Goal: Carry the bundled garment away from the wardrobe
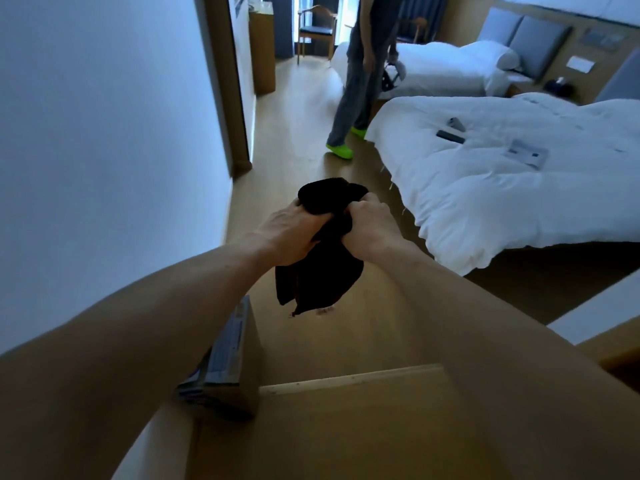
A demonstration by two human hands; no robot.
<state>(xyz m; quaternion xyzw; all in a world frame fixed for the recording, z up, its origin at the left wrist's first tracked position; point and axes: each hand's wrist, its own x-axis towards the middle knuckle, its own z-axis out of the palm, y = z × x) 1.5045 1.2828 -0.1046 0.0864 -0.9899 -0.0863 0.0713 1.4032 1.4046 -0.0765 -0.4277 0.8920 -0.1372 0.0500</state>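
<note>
Both hands up front: left hand [294, 233] and right hand [367, 230] have fingers curled tight into the black cloth [322, 268], bunched mid-air above the floor [304, 109]. Best to keep both grips even so nothing slips.

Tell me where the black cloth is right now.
In the head view, the black cloth is at centre, gripped by the left hand and right hand, above the wooden floor.

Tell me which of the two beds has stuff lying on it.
The near bed: a remote and a paper card lie on its duvet. The far bed shows only pillows.
</note>
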